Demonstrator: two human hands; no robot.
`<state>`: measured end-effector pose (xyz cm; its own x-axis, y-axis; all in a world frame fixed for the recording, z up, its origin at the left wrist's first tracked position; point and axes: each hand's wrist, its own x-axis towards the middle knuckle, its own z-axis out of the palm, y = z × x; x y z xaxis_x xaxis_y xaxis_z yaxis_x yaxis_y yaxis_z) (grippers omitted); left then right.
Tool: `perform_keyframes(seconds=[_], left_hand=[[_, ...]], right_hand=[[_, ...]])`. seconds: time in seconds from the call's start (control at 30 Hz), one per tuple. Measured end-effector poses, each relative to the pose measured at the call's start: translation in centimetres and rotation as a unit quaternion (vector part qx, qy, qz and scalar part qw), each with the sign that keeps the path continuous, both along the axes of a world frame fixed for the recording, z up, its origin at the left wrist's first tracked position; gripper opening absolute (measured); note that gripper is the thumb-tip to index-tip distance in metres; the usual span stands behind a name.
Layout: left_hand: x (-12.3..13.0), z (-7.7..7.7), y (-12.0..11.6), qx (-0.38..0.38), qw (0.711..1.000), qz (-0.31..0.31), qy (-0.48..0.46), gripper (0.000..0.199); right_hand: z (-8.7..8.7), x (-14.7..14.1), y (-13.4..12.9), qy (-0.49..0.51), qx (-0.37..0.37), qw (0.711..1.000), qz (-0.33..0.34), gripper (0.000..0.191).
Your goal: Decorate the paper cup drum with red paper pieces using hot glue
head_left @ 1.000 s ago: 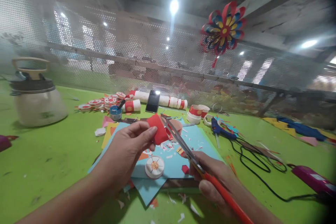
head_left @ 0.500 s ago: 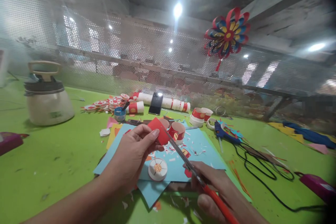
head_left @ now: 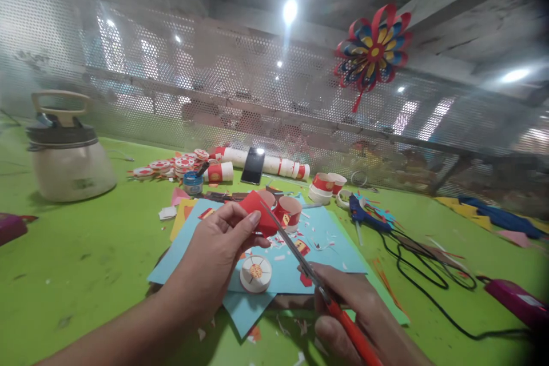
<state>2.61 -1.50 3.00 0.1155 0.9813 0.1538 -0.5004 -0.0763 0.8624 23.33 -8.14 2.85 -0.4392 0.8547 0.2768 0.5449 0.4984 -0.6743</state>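
Note:
My left hand [head_left: 227, 234] pinches a red piece of paper [head_left: 258, 211] between thumb and fingers, above blue paper sheets [head_left: 330, 246]. My right hand [head_left: 347, 303] is closed round red-handled scissors [head_left: 300, 257], whose blades reach up to the right side of the red paper. Below the paper, a round white disc [head_left: 255, 273] with a patterned centre lies on the blue sheet. Just behind the blades stand red and white paper-cup rings [head_left: 289, 211]. Small paper scraps are scattered over the blue sheet.
Farther back lie a phone [head_left: 253, 166], a blue jar [head_left: 193, 183], a long white cup tube [head_left: 274, 164] and cut cup rings [head_left: 321, 186]. A blue glue gun [head_left: 369, 217] with a black cord is at right. A large jug [head_left: 71, 160] stands at left; a paper flower [head_left: 375, 51] hangs above.
The view has shifted slightly, moving the table items a little left and up in the picture. The scissor blades have come closer together and reach a bit farther over the red paper.

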Motion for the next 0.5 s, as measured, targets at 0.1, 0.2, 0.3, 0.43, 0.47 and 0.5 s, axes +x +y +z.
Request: perform_keyframes(seconds=[0.1, 0.2, 0.3, 0.43, 0.47, 0.5], left_hand=[[-0.02, 0.13, -0.12, -0.005, 1.0, 0.006, 0.006, 0.028], [0.02, 0.33, -0.26, -0.004, 1.0, 0.01, 0.007, 0.027], [-0.01, 0.45, -0.31, -0.007, 1.0, 0.012, 0.019, 0.027], [-0.06, 0.45, -0.22, -0.012, 0.999, 0.022, 0.039, 0.028], [-0.05, 0.44, -0.19, -0.012, 0.999, 0.023, 0.041, 0.028], [-0.03, 0.44, -0.18, -0.011, 0.999, 0.022, 0.041, 0.027]], right_hand=[[-0.26, -0.01, -0.05, -0.022, 0.009, 1.0, -0.02, 0.039], [-0.43, -0.04, -0.13, -0.034, 0.013, 0.998, -0.043, 0.042], [-0.27, -0.06, -0.29, -0.029, 0.005, 0.999, -0.038, 0.039], [0.14, -0.01, -0.38, 0.007, -0.004, 1.0, -0.005, 0.038], [0.21, -0.01, -0.37, 0.012, -0.008, 1.0, 0.0, 0.038], [0.27, -0.02, -0.35, 0.016, -0.011, 1.0, 0.002, 0.038]])
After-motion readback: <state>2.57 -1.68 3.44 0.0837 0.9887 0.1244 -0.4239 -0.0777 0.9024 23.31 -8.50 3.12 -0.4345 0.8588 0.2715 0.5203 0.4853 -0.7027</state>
